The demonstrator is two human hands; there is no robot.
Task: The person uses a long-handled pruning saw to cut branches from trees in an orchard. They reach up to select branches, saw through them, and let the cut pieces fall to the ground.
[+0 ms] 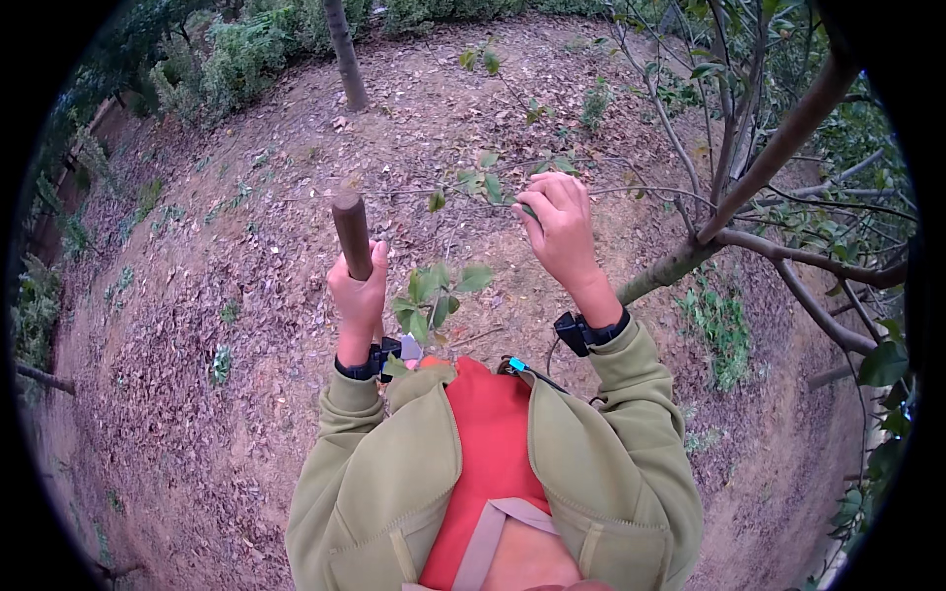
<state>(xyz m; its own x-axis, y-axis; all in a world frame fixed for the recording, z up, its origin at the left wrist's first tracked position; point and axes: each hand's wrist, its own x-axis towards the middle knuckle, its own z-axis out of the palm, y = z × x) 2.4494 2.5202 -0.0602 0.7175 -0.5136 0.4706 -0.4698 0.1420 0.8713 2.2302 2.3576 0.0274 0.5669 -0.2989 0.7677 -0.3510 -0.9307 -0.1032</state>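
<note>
My left hand is closed around a thick brown wooden handle, whose rounded end points up and away from me. The rest of that tool is hidden below the hand. Ahead and to the right, my right hand pinches a green leaf between thumb and fingertips, beside a thin leafy twig. That twig appears to belong to a slender branch running in from the tree at right. A leafy sprig hangs between my two hands, near my waist.
A forked tree trunk leans in from the right, with thick limbs spreading at arm height. Fallen leaves cover the sloping ground. A thin trunk and shrubs stand farther off. A dark cable hangs by my waist.
</note>
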